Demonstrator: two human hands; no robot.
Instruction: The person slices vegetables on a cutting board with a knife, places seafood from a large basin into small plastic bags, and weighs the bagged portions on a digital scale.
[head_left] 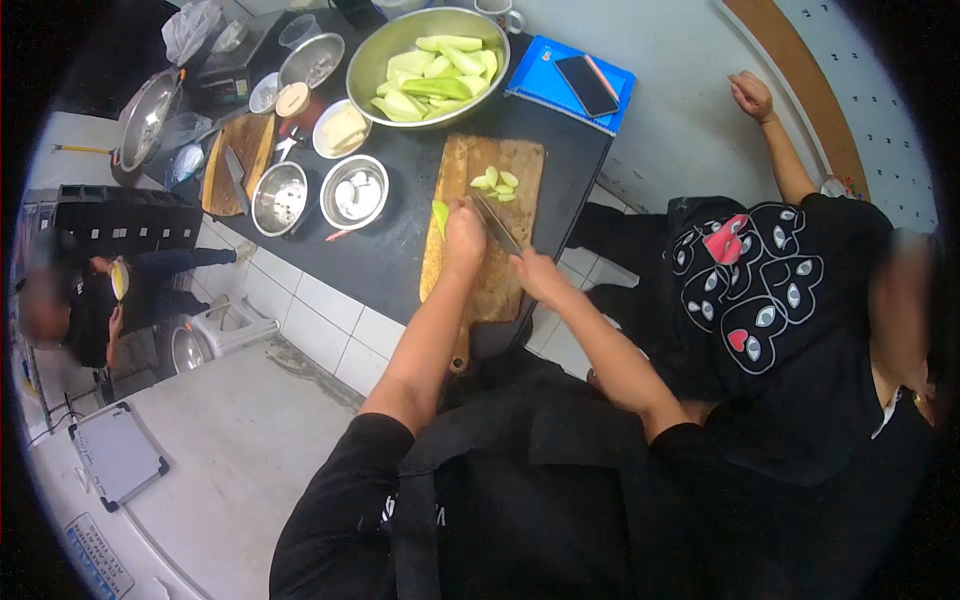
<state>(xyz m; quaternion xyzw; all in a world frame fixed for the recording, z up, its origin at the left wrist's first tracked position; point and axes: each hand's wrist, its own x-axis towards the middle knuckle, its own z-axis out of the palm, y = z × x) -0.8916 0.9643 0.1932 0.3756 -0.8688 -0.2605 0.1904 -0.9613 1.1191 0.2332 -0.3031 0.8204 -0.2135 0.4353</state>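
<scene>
The left hand had its grip closed on a long pale-green wedge; the right hand grasped a steel-bladed knife; pale-green cut slices lay just beyond, on a rectangular wooden chopping board atop the black bench.

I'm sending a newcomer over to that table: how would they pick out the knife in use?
On the dark table, find the wooden cutting board whose handle points toward the person. The knife is over that board, in the right hand, beside pale green slices. The other knife lies on a second board farther left; this one is held.
</scene>
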